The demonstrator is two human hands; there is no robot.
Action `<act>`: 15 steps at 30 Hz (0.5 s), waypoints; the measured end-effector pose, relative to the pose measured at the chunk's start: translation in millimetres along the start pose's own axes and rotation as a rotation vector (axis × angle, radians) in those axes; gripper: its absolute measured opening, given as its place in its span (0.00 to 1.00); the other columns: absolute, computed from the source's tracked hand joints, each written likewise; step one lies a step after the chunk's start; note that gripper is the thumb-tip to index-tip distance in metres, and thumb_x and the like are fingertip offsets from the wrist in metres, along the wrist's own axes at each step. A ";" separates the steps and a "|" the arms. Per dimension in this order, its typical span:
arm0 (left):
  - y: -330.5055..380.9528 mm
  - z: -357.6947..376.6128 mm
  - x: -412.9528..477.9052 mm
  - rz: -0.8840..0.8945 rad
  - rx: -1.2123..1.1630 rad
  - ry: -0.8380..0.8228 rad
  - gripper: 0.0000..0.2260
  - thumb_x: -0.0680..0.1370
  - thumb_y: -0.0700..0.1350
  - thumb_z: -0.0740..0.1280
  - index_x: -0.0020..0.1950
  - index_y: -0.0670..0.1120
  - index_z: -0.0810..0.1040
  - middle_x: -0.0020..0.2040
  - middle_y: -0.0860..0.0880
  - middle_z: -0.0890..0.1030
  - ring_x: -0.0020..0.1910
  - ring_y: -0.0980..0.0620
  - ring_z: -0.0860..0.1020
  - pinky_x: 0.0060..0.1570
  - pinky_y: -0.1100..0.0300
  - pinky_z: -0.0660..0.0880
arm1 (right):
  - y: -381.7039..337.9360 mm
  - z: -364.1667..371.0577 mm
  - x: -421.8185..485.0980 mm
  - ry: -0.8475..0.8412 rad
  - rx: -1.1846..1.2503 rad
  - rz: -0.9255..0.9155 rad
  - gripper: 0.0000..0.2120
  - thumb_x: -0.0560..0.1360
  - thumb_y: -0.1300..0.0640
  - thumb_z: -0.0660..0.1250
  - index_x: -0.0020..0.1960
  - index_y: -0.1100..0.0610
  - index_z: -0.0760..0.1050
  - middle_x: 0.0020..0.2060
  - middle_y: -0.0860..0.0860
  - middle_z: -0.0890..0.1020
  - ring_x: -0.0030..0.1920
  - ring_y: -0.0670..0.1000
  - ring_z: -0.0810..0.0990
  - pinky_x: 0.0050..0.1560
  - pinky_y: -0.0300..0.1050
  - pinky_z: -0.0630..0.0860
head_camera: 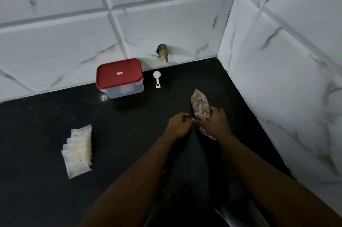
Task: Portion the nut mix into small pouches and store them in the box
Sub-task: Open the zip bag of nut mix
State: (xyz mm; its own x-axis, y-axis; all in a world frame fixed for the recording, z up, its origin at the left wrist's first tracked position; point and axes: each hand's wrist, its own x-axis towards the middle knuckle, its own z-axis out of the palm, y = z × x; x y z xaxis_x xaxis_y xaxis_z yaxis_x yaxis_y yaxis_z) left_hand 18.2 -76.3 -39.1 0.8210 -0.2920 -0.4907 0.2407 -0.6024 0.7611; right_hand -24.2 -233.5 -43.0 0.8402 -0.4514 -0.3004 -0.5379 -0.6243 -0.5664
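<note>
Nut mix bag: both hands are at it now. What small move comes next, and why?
Probably pull the nut mix bag open at its near end. The right hand grips it and the left hand pinches its edge. The scoop lies untouched beside the box, whose red lid is on, and the small pouches wait stacked at left.

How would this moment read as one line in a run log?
right hand: grips nut bag | left hand: curled at bag's edge | box: lid on | scoop: beside box | pouches: stacked

Black countertop [55, 115], white marble-veined wall tiles [55, 42], ragged hole [162, 54] in one tile
</note>
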 end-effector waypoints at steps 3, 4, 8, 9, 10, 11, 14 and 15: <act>5.0 5.3 6.2 -0.060 -0.141 0.004 0.23 0.79 0.53 0.72 0.71 0.48 0.76 0.61 0.47 0.83 0.58 0.49 0.82 0.62 0.50 0.80 | 0.2 0.5 2.9 0.008 0.040 -0.021 0.38 0.65 0.44 0.81 0.69 0.59 0.72 0.62 0.58 0.74 0.58 0.58 0.78 0.55 0.50 0.75; 8.8 5.5 6.3 -0.074 -0.206 -0.001 0.21 0.79 0.52 0.72 0.71 0.48 0.76 0.59 0.48 0.83 0.55 0.51 0.82 0.59 0.53 0.81 | -1.4 -0.5 2.8 0.009 0.051 -0.025 0.37 0.65 0.45 0.81 0.68 0.58 0.73 0.61 0.58 0.74 0.57 0.58 0.78 0.56 0.51 0.76; 23.4 6.8 6.9 -0.148 -0.437 -0.050 0.11 0.82 0.49 0.67 0.63 0.49 0.78 0.52 0.45 0.85 0.46 0.53 0.80 0.43 0.61 0.78 | -8.0 -2.2 2.5 0.016 0.080 -0.079 0.39 0.61 0.43 0.82 0.66 0.58 0.75 0.58 0.58 0.76 0.56 0.58 0.78 0.55 0.51 0.77; 24.3 6.9 7.3 -0.162 -0.459 -0.059 0.11 0.82 0.50 0.67 0.63 0.48 0.79 0.55 0.44 0.86 0.47 0.52 0.81 0.43 0.60 0.78 | -8.3 -0.8 2.8 0.025 0.102 -0.112 0.39 0.59 0.42 0.83 0.65 0.57 0.76 0.56 0.57 0.76 0.54 0.56 0.77 0.52 0.47 0.76; 25.0 6.8 7.1 -0.178 -0.471 -0.060 0.12 0.82 0.51 0.66 0.63 0.48 0.80 0.57 0.44 0.86 0.50 0.51 0.82 0.44 0.59 0.78 | -9.5 0.2 1.8 0.026 0.135 -0.144 0.38 0.59 0.43 0.83 0.64 0.57 0.77 0.55 0.56 0.77 0.53 0.53 0.76 0.48 0.41 0.74; 25.2 6.2 6.3 -0.196 -0.479 -0.055 0.13 0.82 0.52 0.66 0.62 0.48 0.80 0.58 0.45 0.86 0.51 0.51 0.82 0.46 0.57 0.79 | -10.7 1.7 0.4 0.021 0.164 -0.172 0.35 0.61 0.45 0.83 0.63 0.57 0.78 0.54 0.55 0.77 0.52 0.49 0.75 0.45 0.33 0.71; 19.4 3.6 6.7 -0.180 -0.376 0.014 0.13 0.83 0.55 0.65 0.53 0.48 0.83 0.51 0.47 0.85 0.50 0.51 0.83 0.51 0.54 0.82 | -18.0 5.7 -5.8 0.047 0.208 -0.250 0.25 0.67 0.54 0.80 0.62 0.56 0.80 0.57 0.55 0.77 0.54 0.47 0.75 0.45 0.24 0.66; 17.3 1.5 6.0 -0.165 -0.287 0.052 0.14 0.83 0.56 0.64 0.50 0.48 0.83 0.47 0.47 0.85 0.47 0.52 0.83 0.50 0.56 0.81 | -21.7 7.2 -9.0 0.061 0.207 -0.288 0.22 0.67 0.55 0.79 0.60 0.56 0.80 0.57 0.55 0.77 0.56 0.47 0.75 0.47 0.24 0.66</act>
State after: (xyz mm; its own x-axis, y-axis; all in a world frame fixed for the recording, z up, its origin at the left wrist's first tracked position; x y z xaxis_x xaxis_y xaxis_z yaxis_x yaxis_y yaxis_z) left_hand 26.5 -89.5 -29.5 0.7823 -0.1649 -0.6006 0.5026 -0.4025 0.7651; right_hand -19.6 -211.3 -33.5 0.9463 -0.3170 -0.0634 -0.2497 -0.5920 -0.7663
